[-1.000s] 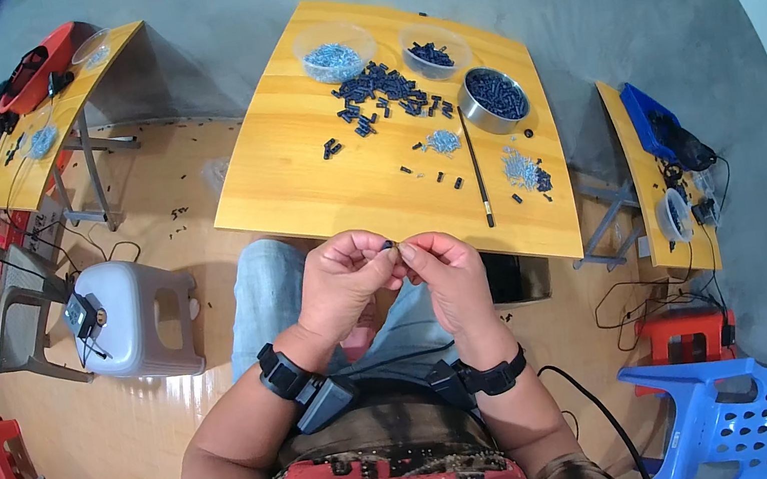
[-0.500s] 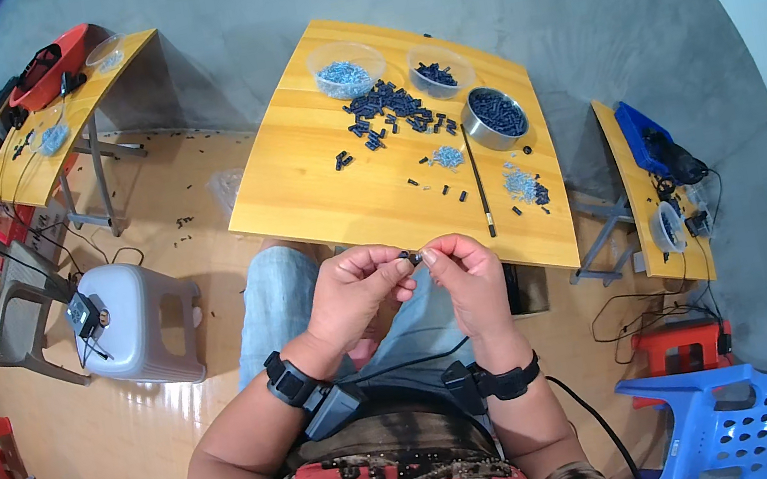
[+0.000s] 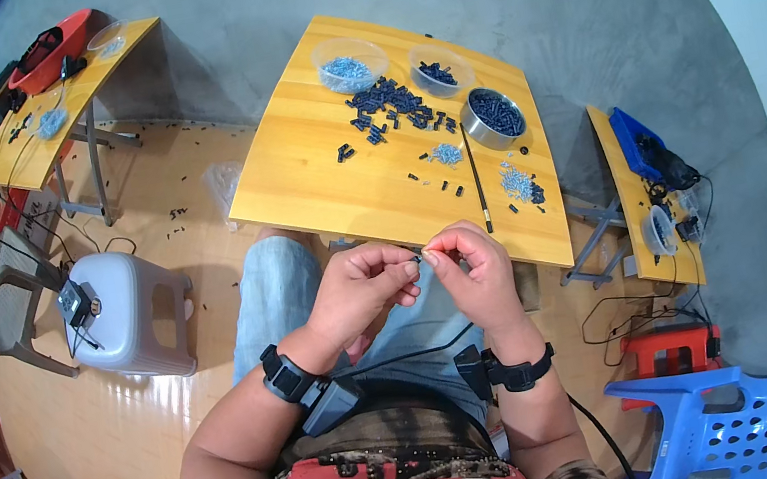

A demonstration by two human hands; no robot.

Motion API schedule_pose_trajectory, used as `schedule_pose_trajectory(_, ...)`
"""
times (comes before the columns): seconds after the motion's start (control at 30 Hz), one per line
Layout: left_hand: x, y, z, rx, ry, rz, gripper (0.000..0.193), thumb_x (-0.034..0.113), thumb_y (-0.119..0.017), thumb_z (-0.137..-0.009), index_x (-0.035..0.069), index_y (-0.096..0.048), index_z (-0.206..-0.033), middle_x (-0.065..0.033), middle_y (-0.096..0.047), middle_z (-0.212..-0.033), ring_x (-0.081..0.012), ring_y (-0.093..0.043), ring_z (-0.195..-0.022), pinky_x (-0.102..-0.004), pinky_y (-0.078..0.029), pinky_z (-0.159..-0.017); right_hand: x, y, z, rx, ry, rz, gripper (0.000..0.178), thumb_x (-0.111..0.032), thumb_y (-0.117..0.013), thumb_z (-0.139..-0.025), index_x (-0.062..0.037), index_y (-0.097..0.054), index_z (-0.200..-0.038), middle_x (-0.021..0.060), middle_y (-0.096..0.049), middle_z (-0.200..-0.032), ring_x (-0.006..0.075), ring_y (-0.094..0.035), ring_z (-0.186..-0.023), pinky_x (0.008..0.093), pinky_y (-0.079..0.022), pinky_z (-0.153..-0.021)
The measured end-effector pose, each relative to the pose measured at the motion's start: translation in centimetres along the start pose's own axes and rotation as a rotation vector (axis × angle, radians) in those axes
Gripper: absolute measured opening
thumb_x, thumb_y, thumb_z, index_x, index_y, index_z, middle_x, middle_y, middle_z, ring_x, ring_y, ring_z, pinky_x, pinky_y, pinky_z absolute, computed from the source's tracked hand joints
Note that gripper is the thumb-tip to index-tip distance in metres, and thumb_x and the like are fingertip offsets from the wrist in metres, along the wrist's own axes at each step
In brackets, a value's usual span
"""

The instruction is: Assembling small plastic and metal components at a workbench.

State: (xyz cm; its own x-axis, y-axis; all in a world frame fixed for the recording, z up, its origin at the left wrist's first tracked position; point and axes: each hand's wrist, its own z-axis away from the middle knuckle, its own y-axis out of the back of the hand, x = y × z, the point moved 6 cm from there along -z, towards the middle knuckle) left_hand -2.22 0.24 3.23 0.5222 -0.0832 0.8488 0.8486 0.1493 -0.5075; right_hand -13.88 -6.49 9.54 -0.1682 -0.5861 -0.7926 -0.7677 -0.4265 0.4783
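2 hands [image 3: 472, 270], 1 metal bowl [image 3: 485, 133], 1 black rod [image 3: 477, 178].

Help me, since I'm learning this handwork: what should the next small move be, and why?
Perhaps steady the small dark piece with the left hand while the right hand presses gently toward it: both hands' fingers are pinched close together there, though the fit is too small to see.
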Motion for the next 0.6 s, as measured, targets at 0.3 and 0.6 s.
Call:
schedule_pose_trajectory(0.3, 0.1, 0.1, 0.8, 0.041, -0.03, -0.101, 0.012, 0.009, -0.062, -0.086, -0.002, -0.065, -0.091, -0.0022, -0.062, -0.074, -0.0055, -0.054, -0.061, -0.0181, -0.045, -0.055, -1.5, -0.1, -0.1, -0.116, 0.003, 0.123, 0.007, -0.002, -0.064, -0.077, 0.0003, -0.059, -0.081, 0.0082, -0.054, -0.076, 0.0164, -0.053, -0.062, 0.0257, -0.043, -0.056)
schedule_pose_trajectory(0.6, -0.8, 0.0, 1.1, 0.055, 0.057, 0.035, 0.015, 0.01, -0.057, -0.089, -0.004, -0.063, -0.091, -0.0064, -0.06, -0.071, -0.006, -0.046, -0.048, -0.0186, -0.036, -0.039, 0.7, -0.9, 0.4, -0.11, -0.157, -0.054, 0.006, -0.003, -0.065, -0.077, 0.0006, -0.061, -0.079, 0.0069, -0.055, -0.074, 0.0138, -0.053, -0.061, 0.0238, -0.043, -0.056)
